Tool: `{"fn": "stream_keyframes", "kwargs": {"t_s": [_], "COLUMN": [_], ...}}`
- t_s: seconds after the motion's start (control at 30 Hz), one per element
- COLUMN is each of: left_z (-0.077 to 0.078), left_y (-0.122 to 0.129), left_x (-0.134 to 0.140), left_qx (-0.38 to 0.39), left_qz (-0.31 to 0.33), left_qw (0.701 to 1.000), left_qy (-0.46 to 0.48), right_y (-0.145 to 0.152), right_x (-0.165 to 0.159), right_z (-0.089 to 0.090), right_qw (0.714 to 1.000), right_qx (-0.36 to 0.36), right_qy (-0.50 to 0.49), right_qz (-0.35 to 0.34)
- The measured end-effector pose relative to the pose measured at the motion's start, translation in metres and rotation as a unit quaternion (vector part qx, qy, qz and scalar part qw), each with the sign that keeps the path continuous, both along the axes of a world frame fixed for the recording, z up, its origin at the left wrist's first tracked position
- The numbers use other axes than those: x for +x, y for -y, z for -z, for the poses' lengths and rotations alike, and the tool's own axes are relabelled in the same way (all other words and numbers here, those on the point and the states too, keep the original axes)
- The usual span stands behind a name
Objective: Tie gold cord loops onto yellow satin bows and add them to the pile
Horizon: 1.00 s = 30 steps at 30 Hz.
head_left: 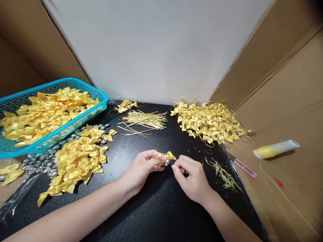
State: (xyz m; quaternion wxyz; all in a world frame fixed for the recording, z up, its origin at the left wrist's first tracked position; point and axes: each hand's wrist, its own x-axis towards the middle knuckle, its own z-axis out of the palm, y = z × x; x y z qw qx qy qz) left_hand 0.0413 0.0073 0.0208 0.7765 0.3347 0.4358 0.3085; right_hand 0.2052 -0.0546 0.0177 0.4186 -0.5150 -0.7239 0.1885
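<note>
Over the middle of the black table, my left hand (148, 163) pinches a yellow satin bow (171, 155). A shiny silver button (167, 162) shows just under the bow, by the fingertips. Close beside it on the right, my right hand (190, 173) is closed, thumb against fingers, on a thin strand (172, 162) that runs toward the bow; most of the strand is hidden by the fingers. Beyond both hands lies a bundle of gold cords (145, 120). To the left is a heap of loose yellow bows (78, 158), with silver buttons (40, 163) next to it.
A turquoise basket (75, 125) full of bows stands at the left. Bows with cords attached (209, 122) are piled at the back right. Cord scraps (225, 176), a pink-handled tool (245, 168) and a spool-like tube (276, 149) lie at the right. Cardboard walls enclose the sides.
</note>
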Motion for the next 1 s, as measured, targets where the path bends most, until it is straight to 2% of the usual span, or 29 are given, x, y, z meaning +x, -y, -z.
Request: {"fn": "stream_keyframes", "kwargs": {"t_s": [0.43, 1.0], "left_z": [0.0002, 0.0019], "left_y": [0.0014, -0.0002], "left_x": [0.0007, -0.0024], "left_qx": [-0.016, 0.011], "left_qz": [0.022, 0.059], "left_qw": [1.0, 0.998], "left_qy": [0.005, -0.03], "right_y": [0.0013, 0.0009], "right_x": [0.0021, 0.006], "right_z": [-0.0006, -0.0012], "right_qw": [1.0, 0.998], "right_qx": [-0.01, -0.061], "right_qy": [0.005, 0.007], "right_qz": [-0.004, -0.03]}}
